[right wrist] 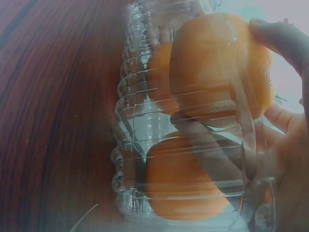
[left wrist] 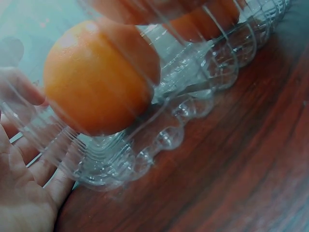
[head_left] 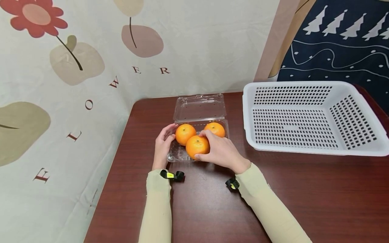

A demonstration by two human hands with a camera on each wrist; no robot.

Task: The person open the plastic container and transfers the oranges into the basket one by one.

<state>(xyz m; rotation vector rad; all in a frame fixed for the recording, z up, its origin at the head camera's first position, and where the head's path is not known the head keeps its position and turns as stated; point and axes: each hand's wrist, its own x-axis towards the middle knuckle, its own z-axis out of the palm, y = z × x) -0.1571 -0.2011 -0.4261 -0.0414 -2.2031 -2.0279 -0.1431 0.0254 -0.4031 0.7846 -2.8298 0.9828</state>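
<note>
In the head view a clear plastic clamshell box lies on the table, its lid folded back. My left hand holds the box by its left side; the left wrist view shows the fingers along the outer wall. Near that side sits one orange, and another orange lies at the box's back right. With thumb and fingers my right hand grips a third orange in the front part of the box. Through the clear wall, the right wrist view shows this gripped orange above the others.
A white perforated plastic basket stands on the right side of the dark red wooden table. A printed cloth hangs behind and to the left. Dark blue fabric with white trees is at the back right.
</note>
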